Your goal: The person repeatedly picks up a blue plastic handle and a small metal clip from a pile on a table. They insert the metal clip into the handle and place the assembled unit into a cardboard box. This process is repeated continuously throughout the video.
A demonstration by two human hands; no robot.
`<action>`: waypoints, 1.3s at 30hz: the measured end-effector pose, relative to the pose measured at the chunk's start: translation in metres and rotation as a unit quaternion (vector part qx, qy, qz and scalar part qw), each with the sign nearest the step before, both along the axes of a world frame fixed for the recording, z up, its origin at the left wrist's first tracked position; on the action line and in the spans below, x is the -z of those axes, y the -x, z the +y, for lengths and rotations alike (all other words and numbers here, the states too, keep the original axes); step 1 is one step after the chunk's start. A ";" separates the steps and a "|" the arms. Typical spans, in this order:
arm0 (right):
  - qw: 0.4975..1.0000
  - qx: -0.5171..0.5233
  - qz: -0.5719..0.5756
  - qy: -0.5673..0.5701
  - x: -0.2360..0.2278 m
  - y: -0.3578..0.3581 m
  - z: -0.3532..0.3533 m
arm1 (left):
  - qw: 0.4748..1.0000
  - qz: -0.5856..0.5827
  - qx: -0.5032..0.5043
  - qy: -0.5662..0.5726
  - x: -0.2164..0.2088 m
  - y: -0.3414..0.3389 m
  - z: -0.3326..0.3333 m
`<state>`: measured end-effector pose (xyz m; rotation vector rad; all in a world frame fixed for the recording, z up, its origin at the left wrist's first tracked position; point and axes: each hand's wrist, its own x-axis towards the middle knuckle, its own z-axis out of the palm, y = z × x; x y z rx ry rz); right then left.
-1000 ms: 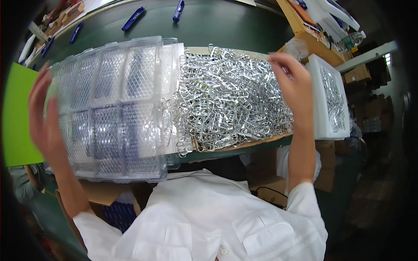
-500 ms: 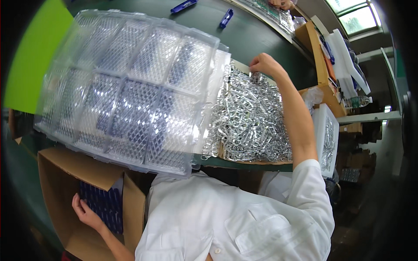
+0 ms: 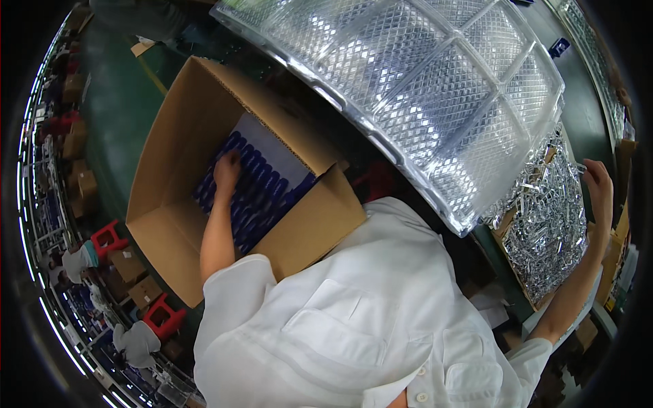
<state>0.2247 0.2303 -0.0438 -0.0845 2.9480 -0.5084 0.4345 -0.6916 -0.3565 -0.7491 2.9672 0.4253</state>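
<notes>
My left hand (image 3: 228,166) reaches down into an open cardboard box (image 3: 170,136) on the floor at my left. Its fingers lie spread on a layer of dark blue parts (image 3: 262,194) set in rows on a white sheet. My right hand (image 3: 598,183) is stretched out at the far right. Its curled fingers sit at the far edge of a heap of small shiny metal parts (image 3: 551,224) on a brown board. A large clear plastic tray (image 3: 435,88) with diamond-patterned compartments stretches across the top, overlapping the heap; neither hand touches it.
Two red stools (image 3: 109,238) and small closed cartons (image 3: 136,272) stand on the green floor at the lower left, beside people in white (image 3: 139,340). A small blue part (image 3: 559,46) lies on the dark table beyond the clear tray.
My left hand has let go of the clear tray and gone down into the cardboard box onto the blue parts. My view has swung left and down. My right hand stays at the heap.
</notes>
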 end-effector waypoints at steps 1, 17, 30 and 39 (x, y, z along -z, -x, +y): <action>1.000 -0.005 0.015 -0.006 -0.007 -0.010 -0.005 | 0.999 -0.002 -0.001 0.034 0.009 0.002 -0.005; 0.924 0.185 0.287 0.172 -0.036 -0.235 -0.084 | 0.926 -0.030 0.333 -0.175 0.091 0.056 0.175; 0.823 0.351 0.415 0.164 -0.001 -0.302 -0.145 | 0.902 -0.085 0.359 -0.224 0.029 -0.024 0.125; 0.832 0.297 0.408 0.230 -0.009 -0.289 -0.177 | 0.907 0.043 0.185 -0.376 0.018 0.005 0.110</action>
